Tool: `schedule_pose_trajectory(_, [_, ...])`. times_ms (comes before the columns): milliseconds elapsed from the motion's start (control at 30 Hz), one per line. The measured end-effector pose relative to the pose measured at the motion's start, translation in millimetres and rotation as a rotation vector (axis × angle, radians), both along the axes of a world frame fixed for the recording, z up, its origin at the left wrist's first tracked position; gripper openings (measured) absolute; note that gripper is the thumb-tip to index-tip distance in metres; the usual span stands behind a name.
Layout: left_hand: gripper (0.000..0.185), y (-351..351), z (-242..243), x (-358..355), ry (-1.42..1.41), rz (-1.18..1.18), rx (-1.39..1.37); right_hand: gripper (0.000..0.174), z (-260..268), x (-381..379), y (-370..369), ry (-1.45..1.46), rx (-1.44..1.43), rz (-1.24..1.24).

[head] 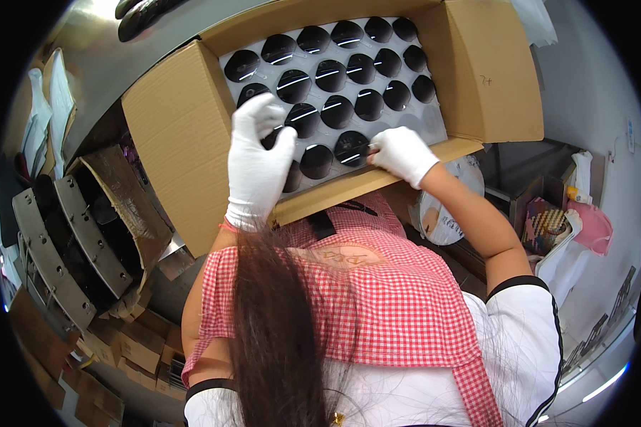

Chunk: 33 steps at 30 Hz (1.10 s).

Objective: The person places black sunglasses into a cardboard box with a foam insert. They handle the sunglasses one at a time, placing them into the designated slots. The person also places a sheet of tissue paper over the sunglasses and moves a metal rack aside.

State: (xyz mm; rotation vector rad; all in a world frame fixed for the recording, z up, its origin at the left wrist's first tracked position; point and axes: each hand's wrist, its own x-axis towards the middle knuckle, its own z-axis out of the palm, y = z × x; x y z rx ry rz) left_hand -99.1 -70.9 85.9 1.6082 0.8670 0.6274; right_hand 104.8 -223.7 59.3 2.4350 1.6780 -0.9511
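Observation:
An open cardboard box (462,85) lies before me with rows of dark, glossy sunglass lenses (330,76) on a pale translucent sheet (435,120). My right hand (403,155), in a white glove, pinches the edge of one dark lens (351,148) near the front of the box. Small clear tabs stick out beside many of the lenses. Over the left side of the rows hovers my left hand (259,160), also gloved, thumb and fingers apart with nothing seen between them. It partly hides several lenses beneath it.
The box's left flap (179,139) folds outward over a metal worktop (112,69). Curved metal strips (93,235) stand at the left, above several cardboard boxes (141,347). To the right, a pink item (590,227) and a yellow-capped tube (578,195) sit by a dark bin.

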Motion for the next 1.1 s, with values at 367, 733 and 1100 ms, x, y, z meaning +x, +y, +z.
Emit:
schedule_pose_trajectory(367, [0.025, -31, -69, 13, 0.953, -0.798, 0.421, 0.018, 8, 100, -58, -0.29, -0.139, -0.241])
schedule_pose_trajectory(733, [0.042, -10, -53, 109, 0.696, -0.534, 0.773, 0.018, 84, 195, 7, -0.519, 0.331, -0.071])
schedule_pose_trajectory(1100, [0.05, 15, -65, 158, 0.898, -0.401, 0.738, 0.037, 58, 433, 149, -0.541, 0.772, -0.046])
